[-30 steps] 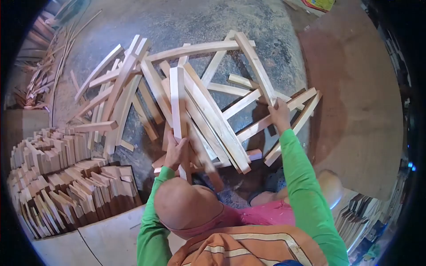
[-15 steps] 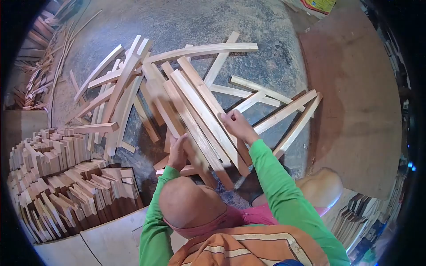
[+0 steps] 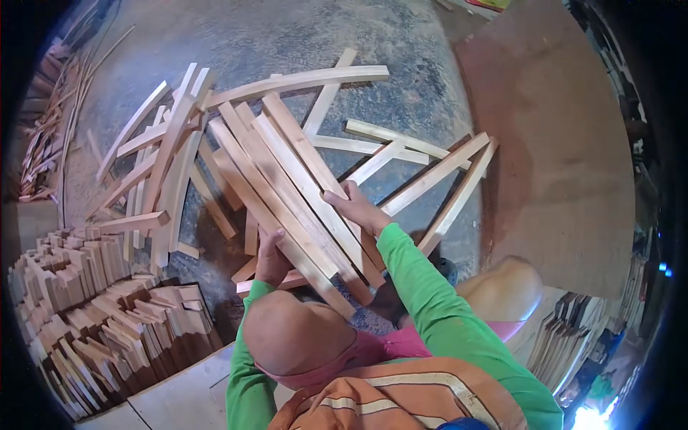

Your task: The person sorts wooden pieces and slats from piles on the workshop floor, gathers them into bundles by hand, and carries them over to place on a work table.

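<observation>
Several long, pale wooden strips [image 3: 287, 193] lie side by side in a slanted bundle before my knees. My left hand [image 3: 271, 259] grips the bundle's left edge near its lower end, thumb against the outermost strip and the other fingers mostly hidden. Over the right edge, about midway along, my right hand [image 3: 355, 208] is closed with its thumb on top of the strips. The strips' near ends are uneven.
Loose wooden strips [image 3: 165, 143] lie crossed on the concrete floor [image 3: 251, 36] to the left, and more [image 3: 437, 175] to the right. Stacked short wood pieces [image 3: 129, 322] fill the lower left. A brown board [image 3: 552, 150] lies at the right.
The leftmost strips have shifted and turned within the bundle, showing a broader pale face. Both hands keep hold of the sides. The whole view has moved slightly.
</observation>
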